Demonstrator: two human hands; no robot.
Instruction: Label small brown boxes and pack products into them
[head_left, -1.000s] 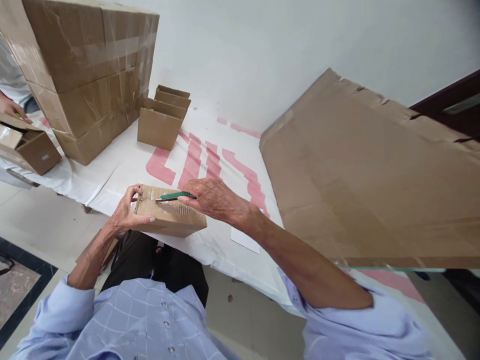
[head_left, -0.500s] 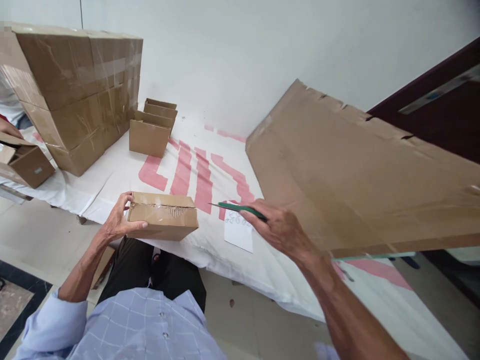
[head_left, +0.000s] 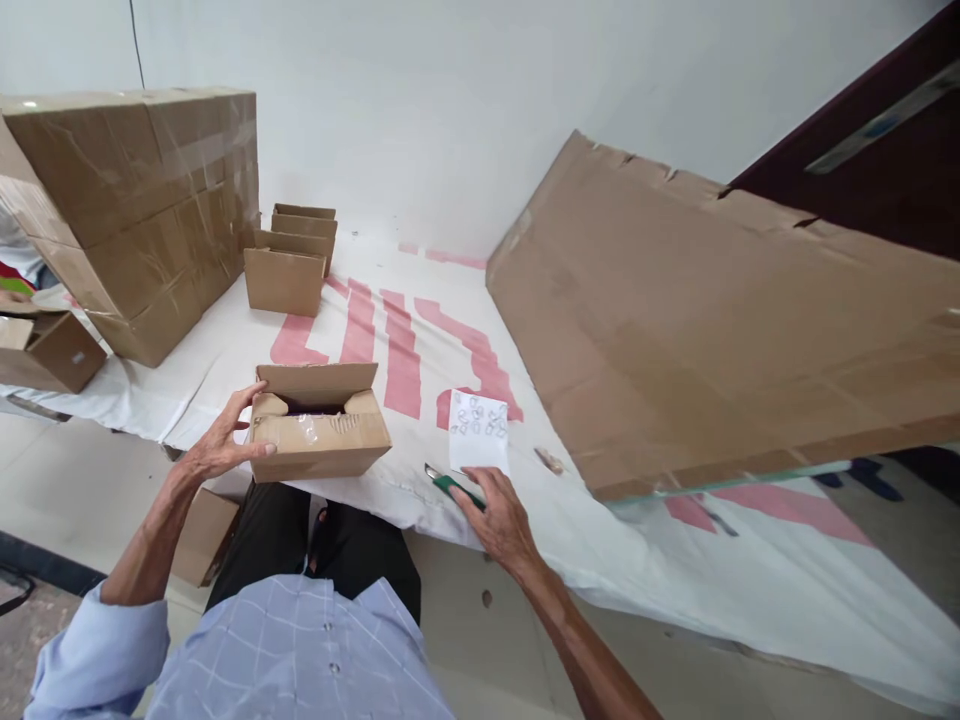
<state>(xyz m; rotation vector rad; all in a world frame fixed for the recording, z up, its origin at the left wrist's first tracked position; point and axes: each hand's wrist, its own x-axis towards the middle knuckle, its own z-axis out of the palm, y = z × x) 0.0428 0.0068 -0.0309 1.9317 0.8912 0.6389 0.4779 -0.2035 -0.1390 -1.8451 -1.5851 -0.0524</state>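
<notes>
My left hand [head_left: 221, 445] grips the left end of a small cardboard box [head_left: 322, 462], thumb on the front flap and fingers at the back. The box lies at the table's front edge with its back flap raised; a dark gap shows inside, its contents unclear. Torn clear tape clings to the front flap. Low over the cloth to the right, my right hand [head_left: 502, 515] has its thumb and fingers around the handle of a green utility knife [head_left: 448, 483]. The blade points left toward the box. Just behind that hand lies a white paper [head_left: 480, 440] with handwritten marks.
Two opened small boxes [head_left: 285, 283] stand further back. Large taped cartons [head_left: 172, 220] are stacked at left, near another open box [head_left: 64, 355]. A big cardboard sheet [head_left: 712, 340] leans at right. One more carton [head_left: 206, 535] sits below the white cloth-covered table [head_left: 360, 345].
The small box's back flap has come up, opening its top. My right hand has moved down and left with the utility knife, to the table beside the paper. My left hand stays on the box.
</notes>
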